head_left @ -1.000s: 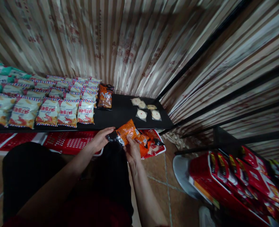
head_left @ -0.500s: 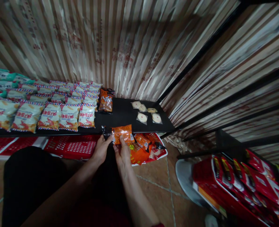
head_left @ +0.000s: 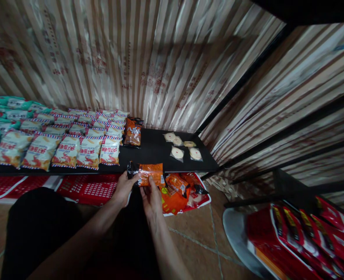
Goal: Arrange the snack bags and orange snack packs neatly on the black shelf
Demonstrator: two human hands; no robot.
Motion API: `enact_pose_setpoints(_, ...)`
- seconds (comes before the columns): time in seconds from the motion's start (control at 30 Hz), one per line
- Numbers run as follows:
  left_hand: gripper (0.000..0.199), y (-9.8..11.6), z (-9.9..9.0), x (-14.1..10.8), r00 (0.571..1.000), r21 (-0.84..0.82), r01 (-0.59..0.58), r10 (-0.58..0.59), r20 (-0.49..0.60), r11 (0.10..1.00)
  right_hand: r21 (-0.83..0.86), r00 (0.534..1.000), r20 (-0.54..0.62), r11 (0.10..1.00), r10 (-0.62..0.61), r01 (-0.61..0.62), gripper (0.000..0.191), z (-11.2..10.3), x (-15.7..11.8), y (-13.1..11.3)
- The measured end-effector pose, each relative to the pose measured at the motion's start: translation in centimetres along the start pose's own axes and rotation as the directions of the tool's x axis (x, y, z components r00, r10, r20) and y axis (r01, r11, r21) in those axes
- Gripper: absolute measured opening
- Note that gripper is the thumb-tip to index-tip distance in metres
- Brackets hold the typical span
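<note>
Both hands hold one orange and black snack bag (head_left: 153, 171) sideways at the front edge of the black shelf (head_left: 151, 155). My left hand (head_left: 124, 187) pinches its dark left end. My right hand (head_left: 151, 194) grips it from below, thumb on the front face. A similar orange snack bag (head_left: 133, 132) stands on the shelf against the striped curtain. Left of it are rows of white snack bags (head_left: 87, 153) with red and blue edges. Several round, pale wrapped snacks (head_left: 177, 153) lie flat toward the shelf's right end.
Under the shelf, a red basket (head_left: 205, 200) holds more orange bags (head_left: 173, 196). Green packets (head_left: 7, 112) fill the far left. At right stand a grey stool (head_left: 233, 229), a red crate (head_left: 259, 229) of red packets and black rack bars (head_left: 248, 144).
The shelf and everything on it sit slightly lower in the picture as the view tilts up. Both hands keep their hold on the orange snack bag.
</note>
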State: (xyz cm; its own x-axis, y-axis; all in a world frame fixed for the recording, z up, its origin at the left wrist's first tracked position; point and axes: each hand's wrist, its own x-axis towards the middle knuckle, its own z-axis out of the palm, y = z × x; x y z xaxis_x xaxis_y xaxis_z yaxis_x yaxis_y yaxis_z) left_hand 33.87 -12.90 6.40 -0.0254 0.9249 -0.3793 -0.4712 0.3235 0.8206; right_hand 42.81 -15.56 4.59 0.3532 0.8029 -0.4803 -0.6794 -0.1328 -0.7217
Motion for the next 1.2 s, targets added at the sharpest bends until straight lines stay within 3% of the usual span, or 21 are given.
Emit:
enact_pose_setpoints(0.27,0.049,0.5,-0.8,0.5,1.0,0.076,0.008,-0.007,-0.009,0.997,0.085,0.999,-0.051,0.996,0.008,-0.004,0.026,-1.3,0.5,-1.0)
enact_pose_setpoints(0.6,0.045,2.0,-2.3,1.8,0.997,0.191,0.011,-0.025,0.069,0.981,0.15,0.987,0.059,0.976,0.152,-0.159,0.016,-2.7,0.8,-2.0)
enact_pose_setpoints(0.8,0.05,3.4,-2.9,2.2,0.981,0.217,0.061,-0.099,0.169,0.974,0.111,0.976,0.085,0.972,0.198,-0.207,0.016,-3.1,0.9,-1.9)
enact_pose_setpoints(1.1,0.041,4.4,-3.8,3.0,0.951,0.352,0.069,-0.168,0.258,0.933,0.026,0.972,0.139,0.981,0.188,-0.193,0.015,-3.1,0.3,-2.2)
enact_pose_setpoints(1.2,0.038,5.0,-3.8,3.0,0.933,0.383,0.084,-0.207,0.293,0.92,-0.01,0.953,0.211,0.975,0.217,-0.22,0.021,-3.0,0.1,-2.2)
